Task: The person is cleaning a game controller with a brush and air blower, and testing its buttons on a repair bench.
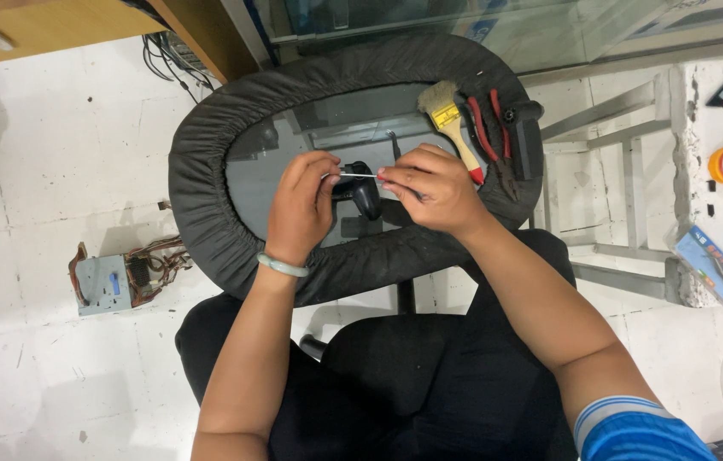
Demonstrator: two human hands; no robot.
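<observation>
Both hands are raised over the near edge of the oval glass bench (293,162): left hand (300,209) and right hand (430,188) each pinched on a thin white stick (357,175), above a small black device (361,196). Judged step: fine cleaning; steady aim is needed next.

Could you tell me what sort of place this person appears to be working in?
Probably a small electronics repair workshop. A paintbrush and red-handled pliers lie on the padded oval work surface, an opened metal power-supply box with loose wires sits on the floor, and both hands work on a black gadget.
</observation>
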